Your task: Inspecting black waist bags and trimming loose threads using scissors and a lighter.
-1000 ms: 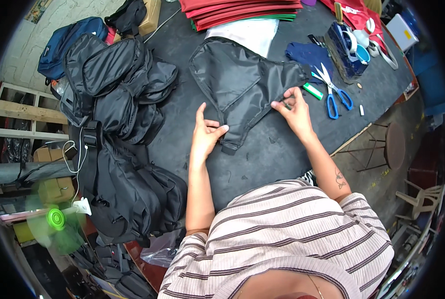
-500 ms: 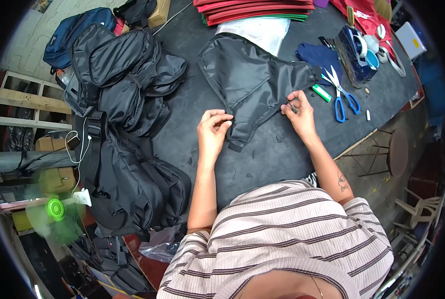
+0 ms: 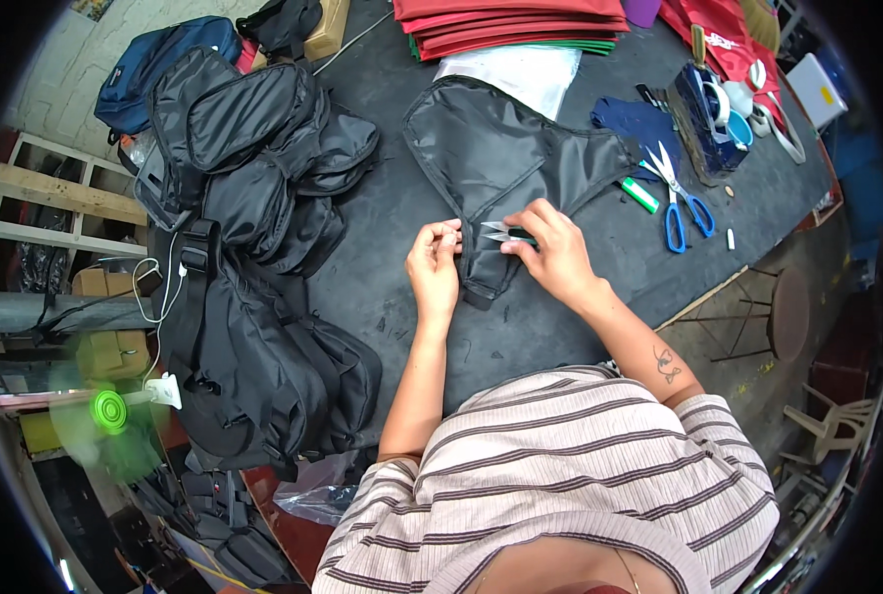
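A black fabric bag panel (image 3: 476,139) with bound edges lies flat on the dark table in front of me. My left hand (image 3: 435,262) pinches its left edge near the narrow lower end. In my right hand (image 3: 557,255) is a pair of thread snips (image 3: 495,232), gripped between thumb and fingers. Their two pointed blades are apart and face left, over the panel and close to my left fingertips. Any thread at the blades is too small to make out.
Black backpacks (image 3: 253,198) are heaped along the left side. Blue-handled scissors (image 3: 672,185) and a small green-and-white item (image 3: 639,195) lie right of the panel. Beyond are a blue tool holder (image 3: 709,119) and a red fabric stack (image 3: 511,20). A green fan (image 3: 111,411) stands lower left.
My right hand has moved left from the panel's right edge to beside my left hand, and the snips' blades now show. The left hand keeps its pinch on the edge.
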### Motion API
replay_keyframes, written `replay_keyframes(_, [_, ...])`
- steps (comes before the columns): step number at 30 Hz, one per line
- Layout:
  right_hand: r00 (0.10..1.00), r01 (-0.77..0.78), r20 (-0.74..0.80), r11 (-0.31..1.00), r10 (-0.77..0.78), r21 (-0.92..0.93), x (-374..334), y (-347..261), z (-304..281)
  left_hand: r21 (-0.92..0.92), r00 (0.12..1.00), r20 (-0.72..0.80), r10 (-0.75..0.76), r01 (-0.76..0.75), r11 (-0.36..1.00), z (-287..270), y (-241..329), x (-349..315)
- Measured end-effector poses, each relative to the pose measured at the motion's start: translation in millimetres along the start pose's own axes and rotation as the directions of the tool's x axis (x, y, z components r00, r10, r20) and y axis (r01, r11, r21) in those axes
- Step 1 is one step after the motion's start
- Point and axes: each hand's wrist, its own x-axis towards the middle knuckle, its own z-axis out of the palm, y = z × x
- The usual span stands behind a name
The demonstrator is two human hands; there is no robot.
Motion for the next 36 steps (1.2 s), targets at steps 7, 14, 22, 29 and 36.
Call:
replay_keyframes(7, [0.995,0.017,0.099,0.993,-0.005,-0.116,-1,13,12,0.199,0.985,0.097,0.142,-0.158,0.967,-3,11,-5])
replay_keyframes(14, [0.998,-0.034,-0.055,0.999,0.034,-0.009,1,13,-6,0.181,0.998,-0.040,-0.054,0.061,0.982,-17,-3,9])
replay_keyframes(22, [0.997,0.062,-0.032,0.997,-0.063,-0.039,-1,55,-21,-0.449,0.811,0.548,-0.205,0.492,0.746,-7,51,28])
replay_keyframes(29, [0.781,-0.312,0.119,0.217,0.613,0.925,40,40,-54,-0.188,0.994,0.033,0.100,-0.092,0.978,33,80,34])
replay_keyframes(36, [0.746,-0.383,0.407,-0.161,0.528,0.910,31,36,-48,0.011,0.962,0.255,0.100,-0.107,0.994,69,74,22])
